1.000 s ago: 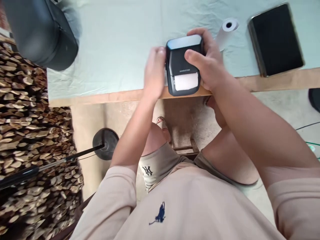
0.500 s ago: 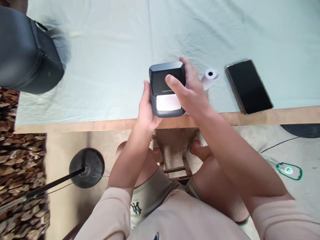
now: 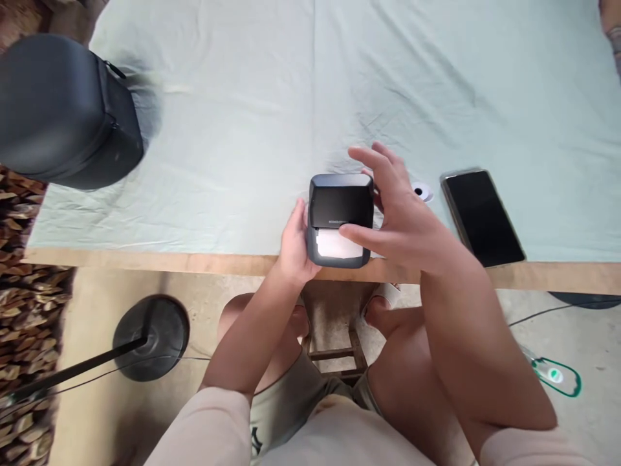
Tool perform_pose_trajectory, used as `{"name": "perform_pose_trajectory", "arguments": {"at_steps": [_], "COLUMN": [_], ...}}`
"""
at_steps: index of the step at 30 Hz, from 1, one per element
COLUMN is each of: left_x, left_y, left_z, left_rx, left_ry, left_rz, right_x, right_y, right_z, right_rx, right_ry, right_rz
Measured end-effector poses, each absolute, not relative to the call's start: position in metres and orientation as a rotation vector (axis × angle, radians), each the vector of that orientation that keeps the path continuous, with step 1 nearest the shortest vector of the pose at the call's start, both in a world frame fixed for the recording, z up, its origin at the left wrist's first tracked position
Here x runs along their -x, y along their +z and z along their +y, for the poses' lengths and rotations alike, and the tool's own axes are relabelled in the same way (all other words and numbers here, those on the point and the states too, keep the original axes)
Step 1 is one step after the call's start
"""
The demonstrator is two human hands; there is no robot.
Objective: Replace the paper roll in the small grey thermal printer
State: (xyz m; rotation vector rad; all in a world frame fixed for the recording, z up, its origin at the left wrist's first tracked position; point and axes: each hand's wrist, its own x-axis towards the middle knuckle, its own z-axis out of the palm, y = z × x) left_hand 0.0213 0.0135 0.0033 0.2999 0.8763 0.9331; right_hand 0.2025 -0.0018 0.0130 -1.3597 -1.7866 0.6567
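A dark label printer [image 3: 342, 200] with a black lid is held over the table's front edge. A strip of white paper [image 3: 334, 243] shows below the lid. My left hand [image 3: 295, 252] grips the printer from its left side and underneath, thumb along the edge. Over the printer's right side, my right hand [image 3: 398, 213] is open with its fingers spread. Its thumb reaches across the white paper; whether it touches is hard to tell. Behind that hand, partly covered, lies a white paper roll [image 3: 424, 191] with a dark core.
A smartphone [image 3: 482, 217] lies right of my right hand on the pale green tablecloth [image 3: 233, 129]. At the left stands a black zippered case [image 3: 63, 110]. Below are a round black stand base [image 3: 152, 336] and stacked firewood [image 3: 29, 310]. Part of another person's arm [image 3: 612, 29] appears top right.
My right hand has loosened from the printer and spread its fingers; its thumb has moved from the lid down to the paper. The printer sits lower in view as the camera shifted.
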Motion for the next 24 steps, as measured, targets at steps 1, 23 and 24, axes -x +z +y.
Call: {"name": "perform_pose_trajectory", "arguments": {"at_steps": [1, 23, 24], "left_x": [-0.021, -0.015, -0.016], "left_y": [0.003, -0.017, -0.016], "left_z": [0.012, 0.002, 0.001], "left_rx": [-0.309, -0.561, -0.557], "left_ry": [0.923, 0.924, 0.926], "left_rz": [0.852, 0.705, 0.707], "right_x": [-0.206, -0.189, -0.189], "right_y": [0.018, 0.075, 0.074], "right_z": [-0.002, -0.004, -0.004], "right_rx": [1.373, 2.082, 2.074], "right_ry": [0.603, 0.368, 0.358], "right_rz": [-1.789, -2.209, -2.199]}}
